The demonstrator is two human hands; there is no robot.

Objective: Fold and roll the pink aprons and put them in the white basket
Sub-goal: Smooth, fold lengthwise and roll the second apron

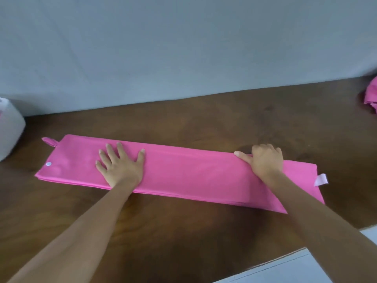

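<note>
The pink apron (193,174) lies folded into one long, narrow strip across the brown table (183,237), running left to right. The person's left grip (120,166) is released: the palm lies flat on the strip's left part with the fingers spread. The right grip (265,160) sits near the right end, its fingers curled over the strip's far edge and grasping the cloth there, with the thumb stretched out leftward along it. A small loop (50,141) sticks out at the left end, near a white snap (48,164); a white label (321,179) shows at the right end. The white basket (10,129) stands at the far left, apart from the strip. More pink cloth (371,94) sits at the right edge
</note>
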